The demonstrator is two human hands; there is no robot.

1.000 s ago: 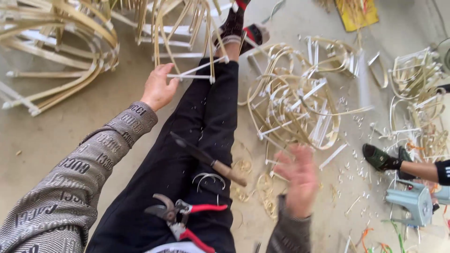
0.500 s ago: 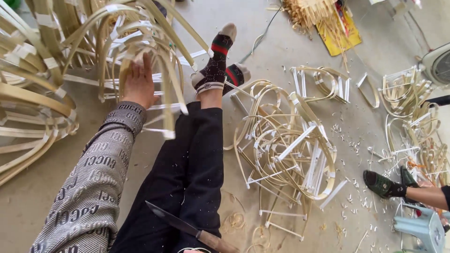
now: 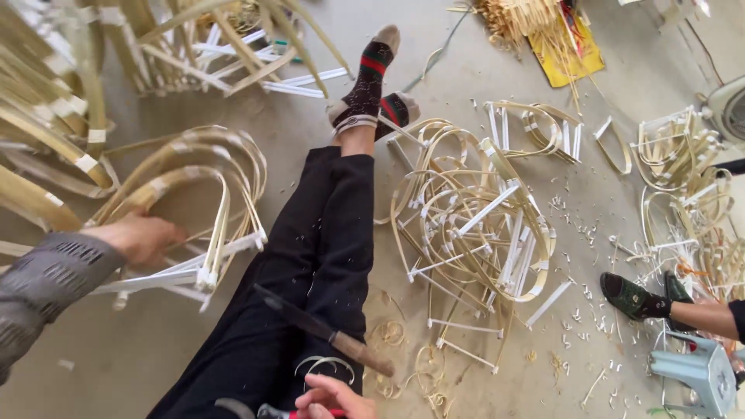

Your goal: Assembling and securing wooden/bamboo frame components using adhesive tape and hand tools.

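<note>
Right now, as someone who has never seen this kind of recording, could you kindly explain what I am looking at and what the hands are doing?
There is no machine here. The single picture comes from a camera worn on a person's head, looking down at their own legs, stretched along a concrete floor.

The left hand rests on a curved bamboo-strip frame at the left; whether its fingers close around a strip I cannot tell. The right hand, at the bottom edge, touches a tool with red handles, mostly cut off from view.

A knife with a wooden handle lies across the lap. On the floor are a pile of finished frames, shavings and a yellow sheet. At the right, another person's feet and a small blue stool show.
</note>
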